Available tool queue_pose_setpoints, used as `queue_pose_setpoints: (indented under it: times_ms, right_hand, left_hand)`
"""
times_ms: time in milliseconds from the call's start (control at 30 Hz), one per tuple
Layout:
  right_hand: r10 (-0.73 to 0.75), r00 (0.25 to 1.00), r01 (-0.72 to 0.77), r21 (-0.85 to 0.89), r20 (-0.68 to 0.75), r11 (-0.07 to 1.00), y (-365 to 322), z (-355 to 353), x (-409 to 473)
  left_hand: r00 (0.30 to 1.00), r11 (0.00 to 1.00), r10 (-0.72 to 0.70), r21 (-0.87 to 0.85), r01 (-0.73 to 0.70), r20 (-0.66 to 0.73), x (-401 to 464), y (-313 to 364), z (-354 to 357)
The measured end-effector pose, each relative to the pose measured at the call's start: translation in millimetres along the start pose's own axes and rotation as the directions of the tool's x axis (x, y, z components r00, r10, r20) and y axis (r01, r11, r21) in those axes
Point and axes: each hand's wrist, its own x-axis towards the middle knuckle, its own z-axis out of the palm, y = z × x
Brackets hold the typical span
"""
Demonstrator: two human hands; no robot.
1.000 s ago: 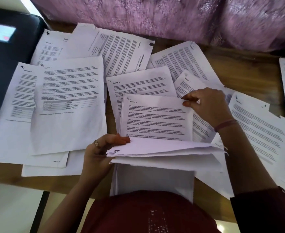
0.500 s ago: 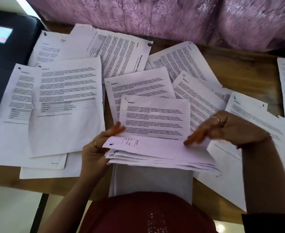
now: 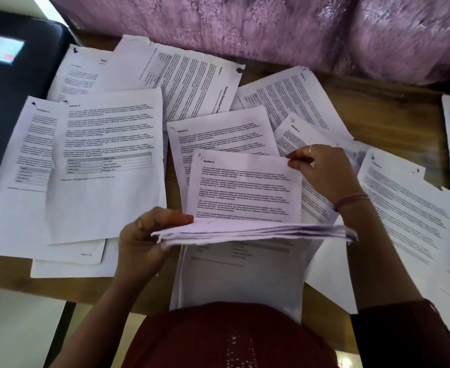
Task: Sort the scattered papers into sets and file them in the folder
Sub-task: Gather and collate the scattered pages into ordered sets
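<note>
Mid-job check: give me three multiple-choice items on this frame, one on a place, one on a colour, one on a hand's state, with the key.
1. Where is the dark folder?
A. far left of the table
B. under the stack
C. far right

2. What colour is the cloth behind the table?
A. green
B. pink-purple
C. white

3. What is the right hand doing?
A. resting flat
B. hanging idle
C. pinching the lifted sheet

Key: A, it lies at the left edge; B, the fabric is pink-purple; C, fingers pinch the sheet's top corner while the left hand grips the stack.

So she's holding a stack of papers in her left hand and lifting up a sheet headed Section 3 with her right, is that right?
Not quite. In the head view the sheet lifted by her right hand is headed Section 5, not Section 3. Her left hand does hold the stack of papers.
</note>
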Motion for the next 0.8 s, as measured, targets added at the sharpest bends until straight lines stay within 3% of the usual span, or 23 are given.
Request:
queue_pose_setpoints:
  times_ms: [100,167,233,300,333,367,433,500,567,633,800]
  right_hand:
    - [-0.046,0.999,0.045,0.082,0.019,0.996,-3.3,-13.3,-14.1]
    - [-0.064,0.986,-0.006,0.416,0.154,0.909,-0.7,-30.7,-28.2]
    - [-0.279,0.887,-0.059,0.689,0.369,0.722,2.4,-50.7,-43.6]
    - [-0.485,0.735,-0.085,0.775,0.473,0.626,3.0,-61.1,-53.1]
    - [-0.489,0.725,-0.105,0.779,0.486,0.618,2.8,-59.3,-52.7]
    - [-0.411,0.784,-0.114,0.759,0.465,0.641,1.7,-54.2,-50.2]
    - [-0.117,0.946,-0.109,0.636,0.302,0.764,1.2,-35.3,-35.3]
    - [0.057,0.986,-0.1,0.283,0.158,0.954,-2.3,-16.8,-18.0]
    - [0.1,0.979,-0.106,0.024,0.18,0.994,-3.3,-4.6,-7.5]
    - [0.11,0.982,-0.111,-0.006,0.156,0.994,-4.5,0.4,-2.2]
    - [0.003,1.0,-0.006,-0.116,-0.024,0.993,-9.6,-4.3,-4.2]
  left_hand:
    - [0.999,0.999,0.04,-0.023,-0.04,0.0,1.6,0.1,2.8]
    - [0.999,0.999,0.033,-0.019,-0.033,-0.012,3.2,-2.0,7.7]
    - [1.0,0.998,0.014,-0.055,-0.014,-0.016,4.7,-2.2,10.8]
    - [0.997,0.989,-0.072,-0.134,0.067,-0.032,6.0,1.4,10.3]
    - [0.994,0.982,-0.107,-0.157,0.102,-0.024,6.1,2.3,9.2]
    - [0.991,0.977,-0.132,-0.17,0.129,-0.005,6.1,4.1,8.2]
    - [0.996,0.984,-0.093,-0.151,0.094,0.018,4.3,6.0,7.1]
    - [1.0,0.991,-0.021,-0.129,0.023,0.022,3.3,5.4,7.6]
    - [0.999,0.991,-0.054,-0.125,0.054,0.003,3.0,2.4,8.0]
    - [0.994,0.984,-0.103,-0.148,0.1,-0.016,1.8,0.8,8.5]
    - [0.997,0.98,-0.07,-0.186,0.072,0.018,0.8,1.4,5.5]
